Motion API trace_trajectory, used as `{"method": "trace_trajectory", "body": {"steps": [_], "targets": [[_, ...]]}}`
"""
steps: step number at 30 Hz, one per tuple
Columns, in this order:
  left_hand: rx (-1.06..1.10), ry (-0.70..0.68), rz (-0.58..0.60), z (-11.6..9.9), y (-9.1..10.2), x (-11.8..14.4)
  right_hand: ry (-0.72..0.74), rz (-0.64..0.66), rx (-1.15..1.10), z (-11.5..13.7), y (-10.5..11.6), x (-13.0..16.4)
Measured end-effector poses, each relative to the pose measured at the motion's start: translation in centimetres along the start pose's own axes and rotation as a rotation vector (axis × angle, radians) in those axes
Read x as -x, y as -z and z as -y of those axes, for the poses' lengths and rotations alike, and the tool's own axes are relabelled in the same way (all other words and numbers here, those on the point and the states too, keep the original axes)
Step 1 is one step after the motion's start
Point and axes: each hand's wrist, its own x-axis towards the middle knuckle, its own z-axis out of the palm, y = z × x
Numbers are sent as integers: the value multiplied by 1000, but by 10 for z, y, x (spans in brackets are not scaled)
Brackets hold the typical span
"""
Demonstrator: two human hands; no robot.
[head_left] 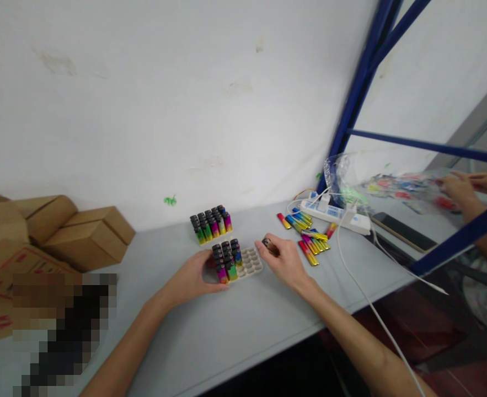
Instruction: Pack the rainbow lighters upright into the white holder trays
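A pale tray [251, 263] with rounded holes lies on the grey table. Its left part carries upright lighters [226, 259] with black tops and purple, green and blue bodies; holes show bare on its right. My left hand [196, 278] wraps the tray's left end, thumb along the front edge. Just off the tray's right side, my right hand [284, 259] is closed in a pinch on a lighter [270, 246], of which only the dark top shows. Behind stands a second group of upright lighters [211, 224]. Loose colourful tubes [309, 234] lie right of my right hand.
Cardboard boxes [90, 237] stand at the left. A white power strip [336, 215] with cables, a phone [404, 231] and a blue metal frame [354, 82] are on the right. Beyond the frame, another person's hands [462, 187] handle a clear plastic bag [400, 190].
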Motion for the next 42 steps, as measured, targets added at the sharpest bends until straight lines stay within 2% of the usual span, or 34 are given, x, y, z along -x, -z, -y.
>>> {"method": "trace_trajectory", "body": {"steps": [9, 17, 22, 25, 33, 42], "targets": [[-18, -15, -27, 6, -2, -1, -45, 20, -12, -10, -2, -1], [0, 0, -11, 2, -1, 0, -64, 34, -97, -7, -2, 1], [-8, -8, -21, -1, 0, 0, -23, 207, -331, -9, 0, 1], [0, -13, -20, -1, 0, -1, -8, 255, -406, -10, -2, 0], [24, -33, -19, 0, -1, -1, -25, 167, -395, -18, -16, -4], [14, -13, -26, 2, -1, 0, 72, 245, -262, -16, -17, -5]]}}
